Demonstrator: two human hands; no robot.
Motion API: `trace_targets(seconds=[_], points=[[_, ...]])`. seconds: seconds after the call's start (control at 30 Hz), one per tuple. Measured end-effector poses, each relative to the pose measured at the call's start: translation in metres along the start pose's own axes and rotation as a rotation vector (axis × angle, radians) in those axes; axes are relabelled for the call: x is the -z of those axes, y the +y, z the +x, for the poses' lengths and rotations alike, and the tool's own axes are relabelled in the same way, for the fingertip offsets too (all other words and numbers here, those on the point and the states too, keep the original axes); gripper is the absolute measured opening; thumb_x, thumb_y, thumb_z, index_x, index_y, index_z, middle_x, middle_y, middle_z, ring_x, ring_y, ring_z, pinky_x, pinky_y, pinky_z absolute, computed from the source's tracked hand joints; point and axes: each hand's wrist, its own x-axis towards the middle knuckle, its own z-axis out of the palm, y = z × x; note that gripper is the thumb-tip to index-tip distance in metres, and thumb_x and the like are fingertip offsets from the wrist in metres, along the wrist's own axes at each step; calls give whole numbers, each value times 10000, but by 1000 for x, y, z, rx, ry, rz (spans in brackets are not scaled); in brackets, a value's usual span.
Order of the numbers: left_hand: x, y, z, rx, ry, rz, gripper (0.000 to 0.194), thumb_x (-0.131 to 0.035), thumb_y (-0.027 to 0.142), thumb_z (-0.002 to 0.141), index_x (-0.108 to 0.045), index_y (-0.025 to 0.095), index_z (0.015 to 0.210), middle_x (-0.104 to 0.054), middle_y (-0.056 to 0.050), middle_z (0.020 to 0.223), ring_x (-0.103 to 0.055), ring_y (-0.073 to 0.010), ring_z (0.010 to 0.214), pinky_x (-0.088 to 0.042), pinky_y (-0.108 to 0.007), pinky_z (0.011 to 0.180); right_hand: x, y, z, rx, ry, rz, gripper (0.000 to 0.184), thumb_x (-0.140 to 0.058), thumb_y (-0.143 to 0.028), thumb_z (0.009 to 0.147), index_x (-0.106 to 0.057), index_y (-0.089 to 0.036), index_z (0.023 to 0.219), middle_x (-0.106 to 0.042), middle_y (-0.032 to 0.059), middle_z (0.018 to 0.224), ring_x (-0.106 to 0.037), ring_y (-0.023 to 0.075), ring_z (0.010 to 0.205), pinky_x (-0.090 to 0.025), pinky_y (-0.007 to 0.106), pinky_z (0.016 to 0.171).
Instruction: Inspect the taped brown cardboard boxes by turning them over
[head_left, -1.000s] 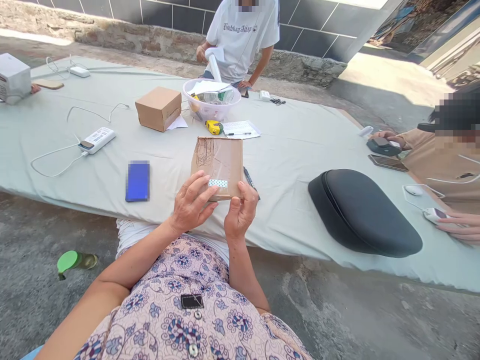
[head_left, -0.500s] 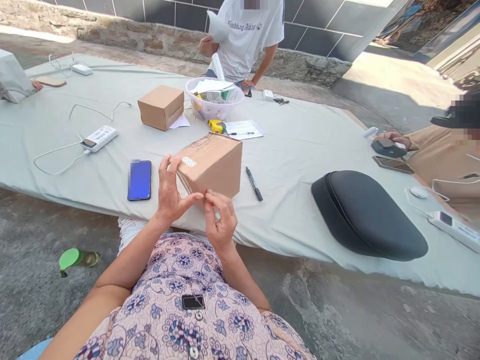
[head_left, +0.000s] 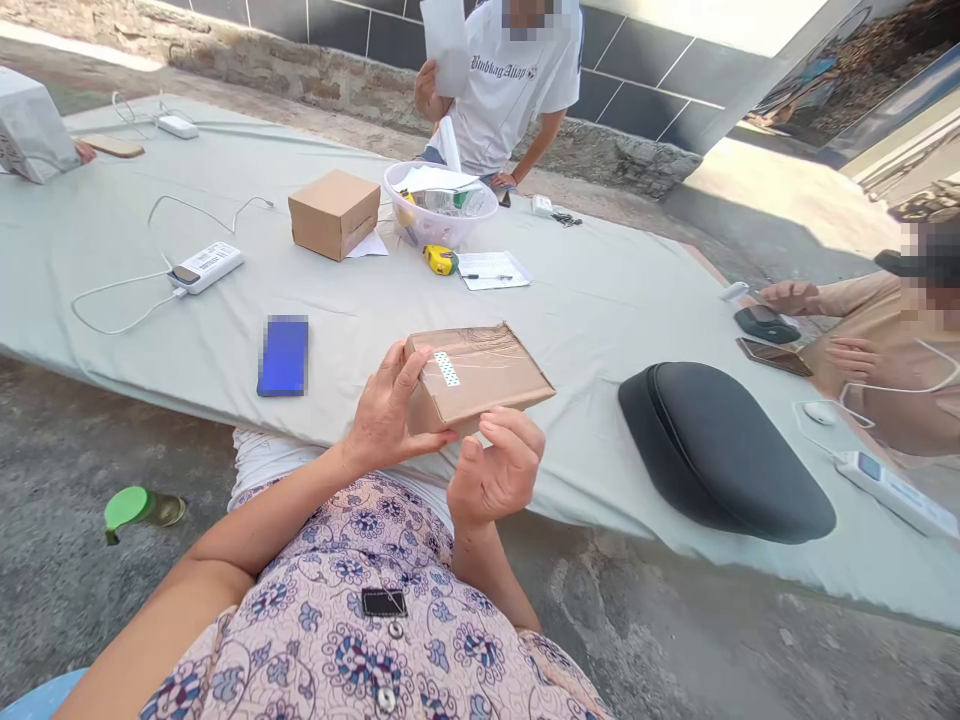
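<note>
A brown cardboard box (head_left: 491, 365) is tilted above the table, its top face turned up with a white dotted label strip (head_left: 447, 369) and thin scribble-like lines on it. My left hand (head_left: 386, 410) grips the box's left end, fingers over the upper edge and thumb along the near side. Close by the box's near edge is my right hand (head_left: 499, 465), fingers loosely curled and thumb apart from them; I see nothing held there. Whether its fingertips touch the cardboard I cannot tell. Left of the box lies a phone with a blue screen (head_left: 283, 356).
Farther back are a second cardboard box (head_left: 334, 214), a plastic basket (head_left: 442, 215), a yellow tape measure (head_left: 440, 260) and a paper sheet (head_left: 495, 270). A power strip (head_left: 206, 268) lies left, a black padded seat (head_left: 727, 450) right. One person stands opposite; another sits at right.
The box has shifted right and tipped so its top face shows more, covering where the black marker lay. My right hand has moved right, away from my left thumb, and its pinch has loosened.
</note>
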Motion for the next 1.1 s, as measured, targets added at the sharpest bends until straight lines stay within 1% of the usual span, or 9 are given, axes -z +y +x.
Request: trace_targets(seconds=[0.17, 0.33, 0.43, 0.6, 0.7, 0.8, 0.9, 1.0, 1.1], points=[[-3, 4, -4, 4, -14, 30, 979, -599, 712, 853, -181, 231, 1596, -386, -244, 1567, -390, -397, 1485, -471, -542, 1099, -3, 0, 6, -17, -122, -135, 80, -584, -289, 957, -654, -256, 974, -612, 59, 1139, -567, 260, 1193, -497, 547, 1043], [-1, 4, -3, 3, -11, 22, 913, -598, 652, 881, -199, 232, 1587, -415, -235, 1546, -391, -383, 1486, -474, -531, 1100, -7, 2, 2, -39, -122, -150, 57, -603, -236, 936, -654, -261, 930, -606, 46, 1154, -551, 258, 1221, -476, 545, 1067], [0, 4, -2, 11, 1, 13, 947, -621, 677, 854, -200, 234, 1578, -396, -245, 1548, -399, -389, 1479, -478, -534, 1096, -4, 9, 3, -89, -123, -132, 75, -602, -236, 931, -664, -277, 941, -594, 54, 1170, -537, 271, 1235, -448, 576, 1099], [1, 2, -2, 14, -21, 13, 1045, -677, 724, 787, -181, 264, 1583, -375, -233, 1560, -400, -401, 1479, -491, -533, 1089, 4, 34, 11, -155, -23, -173, 100, -572, -311, 957, -661, -268, 948, -578, 81, 1165, -542, 292, 1229, -414, 621, 1124], [1, 0, -4, 6, 3, -8, 1030, -686, 709, 791, -216, 249, 1584, -376, -239, 1560, -402, -399, 1479, -492, -539, 1094, 8, 52, 16, -250, 75, -171, 152, -559, -377, 965, -629, -245, 993, -594, 102, 1147, -582, 287, 1198, -475, 568, 1070], [1, -8, 1, 21, 13, -49, 1018, -700, 692, 790, -242, 253, 1585, -389, -226, 1572, -392, -396, 1487, -467, -559, 1123, 8, 72, 14, -422, 115, -99, 309, -488, -473, 983, -581, -218, 1130, -613, 113, 1125, -640, 262, 1108, -543, 474, 968], [-1, -31, 21, 57, -16, -128, 995, -686, 680, 810, -223, 282, 1595, -424, -187, 1581, -357, -371, 1517, -485, -521, 1117, 1, 96, 5, -580, -6, -23, 430, -433, -558, 979, -566, -197, 1171, -633, 99, 1068, -650, 237, 1024, -557, 418, 896], [-4, -63, 51, 60, -78, -208, 1013, -663, 711, 807, -215, 281, 1608, -366, -170, 1640, -309, -360, 1549, -477, -495, 1131, -11, 120, 0, -677, -219, 52, 487, -570, -607, 894, -573, -188, 1142, -636, 85, 1036, -632, 224, 998, -565, 394, 858], [-8, -91, 73, 51, -124, -291, 979, -612, 702, 852, -175, 289, 1625, -276, -149, 1692, -263, -344, 1574, -432, -500, 1175, -23, 139, 0, -706, -330, 98, 555, -702, -570, 812, -538, -218, 1208, -635, 82, 1122, -627, 210, 1043, -570, 384, 877]])
